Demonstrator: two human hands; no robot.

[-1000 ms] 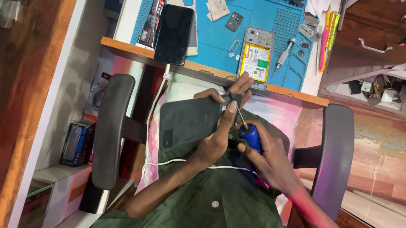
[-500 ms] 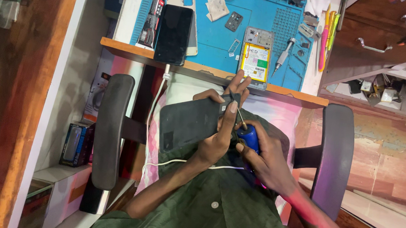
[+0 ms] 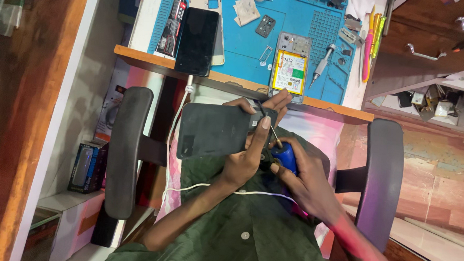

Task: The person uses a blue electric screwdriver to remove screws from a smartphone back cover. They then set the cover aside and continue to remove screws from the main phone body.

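Head view, looking down at my lap: my left hand [image 3: 249,159] is closed around the right end of a dark phone [image 3: 216,131], fingers [image 3: 279,102] curled over its far edge and thumb pressed on its back, so it is firmly gripped. My right hand [image 3: 307,182] is wrapped shut around the blue handle of a small screwdriver [image 3: 283,154]; its thin shaft slants up and to the left, the tip meeting the phone at its right end, just beside my left thumb.

The phone lies with its long axis running left to right, most of its body stretching left of my fingers and its worked end right at them. The right hand sits nearer to me and a little right of that end — the left is the one actually on the phone.

A white cable [image 3: 214,187] crosses my green shirt below both hands. Either side of me are the black armrests [image 3: 124,152] of the chair.

Farther off, beyond the phone, is the wooden edge of the bench with a blue work mat [image 3: 235,48] on it. On the mat lie a black phone face down [image 3: 196,41] at the near left, an opened phone with its battery showing [image 3: 289,69] directly beyond my hands, a loose camera cover and a silver driver [image 3: 320,64] — all well apart from my fingers.
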